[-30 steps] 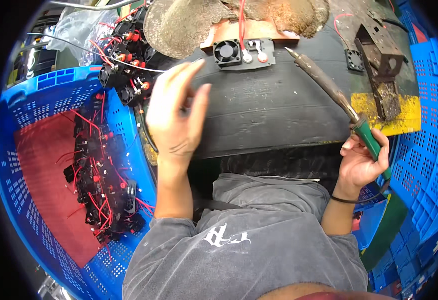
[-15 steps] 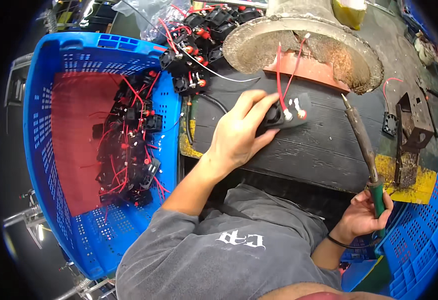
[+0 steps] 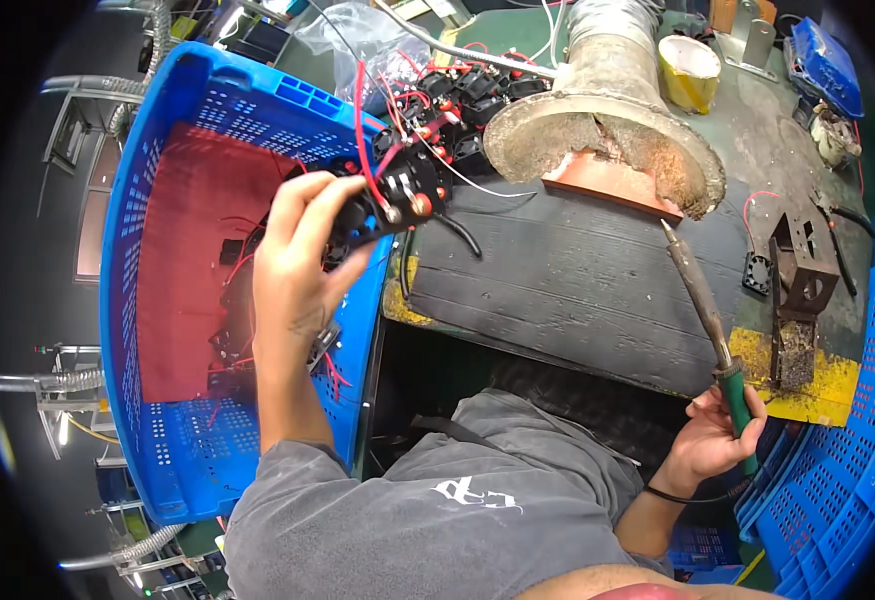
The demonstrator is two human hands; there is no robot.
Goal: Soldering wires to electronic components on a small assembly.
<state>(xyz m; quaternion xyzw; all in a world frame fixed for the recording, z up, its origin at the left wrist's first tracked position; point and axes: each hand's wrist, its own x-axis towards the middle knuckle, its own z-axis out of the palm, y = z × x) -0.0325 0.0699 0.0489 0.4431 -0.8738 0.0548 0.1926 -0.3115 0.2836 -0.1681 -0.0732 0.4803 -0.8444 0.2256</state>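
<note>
My left hand grips a small black fan assembly with red wires, raised over the inner edge of a blue crate. Solder joints and a red part show on its face. Similar assemblies lie on the red sheet in the crate, partly hidden by my left arm. My right hand is closed round the green handle of a soldering iron, its tip pointing up near the reddish block under a fume hood.
More fan assemblies are heaped at the back of the dark board. A metal iron stand and a small loose fan sit at right. A yellow-and-white tub stands behind; another blue crate flanks my right.
My left hand has carried the fan assembly leftward from the board to the crate's edge. The soldering iron stays in my right hand, nearly still. The view has shifted slightly.
</note>
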